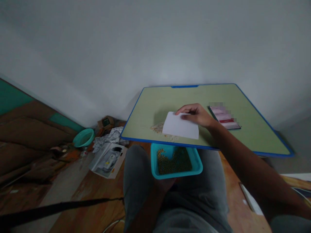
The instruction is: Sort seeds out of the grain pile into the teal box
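Observation:
A piece of white paper (pixel 181 125) is pinched between the thumb and fingers of my right hand (pixel 194 113), its lower edge down at the tabletop. Beside and below the paper, small pale grains (pixel 157 127) lie scattered near the front edge of the folding table (pixel 194 95). My left hand (pixel 166 184) grips a turquoise plastic tub (pixel 156 176) from beneath, at its near side; most of its fingers are hidden under it. The tub sits between my knees just below the table edge and contains many small round yellowish-brown beans or grains (pixel 170 165).
A phone or tablet (pixel 224 118) with a lit screen lies on the table right of my hand. Against the wall at left are a turquoise basin (pixel 84 137), a checked cloth (pixel 109 137) and an open white box (pixel 108 161). A dark strap (pixel 60 205) crosses the lower left.

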`<state>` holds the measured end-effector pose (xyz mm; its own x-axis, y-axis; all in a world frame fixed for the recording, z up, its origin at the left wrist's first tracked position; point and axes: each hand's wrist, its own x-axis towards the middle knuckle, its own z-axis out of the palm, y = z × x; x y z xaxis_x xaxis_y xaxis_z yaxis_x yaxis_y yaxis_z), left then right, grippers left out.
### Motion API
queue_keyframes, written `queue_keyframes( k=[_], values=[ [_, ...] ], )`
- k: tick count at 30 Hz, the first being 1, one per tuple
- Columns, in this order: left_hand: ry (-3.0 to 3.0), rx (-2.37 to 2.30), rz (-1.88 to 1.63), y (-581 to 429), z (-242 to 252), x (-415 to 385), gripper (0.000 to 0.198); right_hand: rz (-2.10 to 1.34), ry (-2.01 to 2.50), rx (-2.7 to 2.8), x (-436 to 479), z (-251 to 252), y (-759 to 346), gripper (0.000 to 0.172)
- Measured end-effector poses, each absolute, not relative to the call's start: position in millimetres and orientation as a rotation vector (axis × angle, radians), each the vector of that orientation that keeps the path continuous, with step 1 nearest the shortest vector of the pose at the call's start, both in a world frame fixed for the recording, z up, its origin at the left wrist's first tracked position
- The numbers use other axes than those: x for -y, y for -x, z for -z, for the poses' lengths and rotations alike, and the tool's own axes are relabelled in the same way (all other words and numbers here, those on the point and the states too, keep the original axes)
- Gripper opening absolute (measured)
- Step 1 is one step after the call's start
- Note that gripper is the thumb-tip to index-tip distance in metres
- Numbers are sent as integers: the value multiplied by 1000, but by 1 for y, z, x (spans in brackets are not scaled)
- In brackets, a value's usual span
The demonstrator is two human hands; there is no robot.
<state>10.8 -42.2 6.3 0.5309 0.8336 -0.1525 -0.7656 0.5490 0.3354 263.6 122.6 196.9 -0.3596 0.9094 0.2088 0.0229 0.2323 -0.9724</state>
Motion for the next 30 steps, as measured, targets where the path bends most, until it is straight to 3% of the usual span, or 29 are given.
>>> queue_keyframes(
  k=[18,30],
  values=[
    [-320,-113,-1030,-17,-9,37,47,-1143,924,1820,-121,-201,-267,26],
    [-269,-198,-1018,-17,-11,40,57,-1154,921,1874,-117,-202,-262,26]
  ],
)
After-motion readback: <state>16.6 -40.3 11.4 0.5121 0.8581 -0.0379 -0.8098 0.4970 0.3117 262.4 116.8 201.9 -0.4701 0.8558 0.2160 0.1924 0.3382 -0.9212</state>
